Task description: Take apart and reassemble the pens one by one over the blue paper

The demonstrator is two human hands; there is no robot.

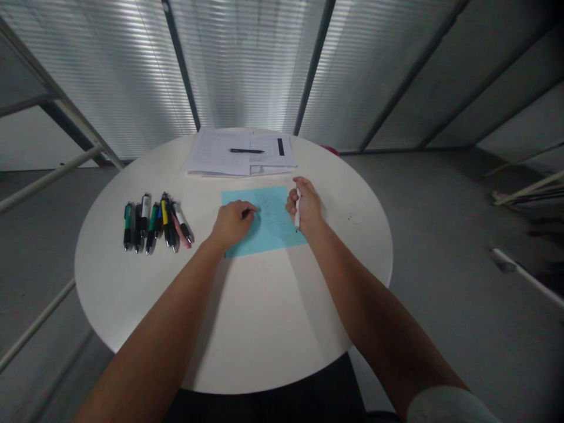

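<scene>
White pen [298, 210] is standing nearly upright in the frame, right of centre, with its dark tip pointing toward the bottom. Curled fingers [291, 201] of the right hand [311, 205] are closing around its barrel, and the thumb is reaching up near its top end. Its tip is sitting over the right part of a light-blue sheet [275, 226]; whether it is touching the paper I cannot tell. Faint marks are showing on the sheet.

Near the centre, the left hand [233, 223] is resting over the left part of the same sheet, its fingers bending inward with thumb and forefinger close together. A dark patch is showing beneath them, and I cannot tell whether they are pinching anything.

Further out, at left of the frame, a cluster of pens [165, 214] is lying on the white round tabletop [259, 323], showing green, black, white, yellow, blue and pink. Above the sheet, toward the upper middle, a stack of papers [211, 155] is lying flat, and a black pen [245, 151] is resting across it. Beyond the tabletop, slatted blinds [242, 70] are filling the top of the frame, and grey floor [440, 235] is spreading at right.
</scene>
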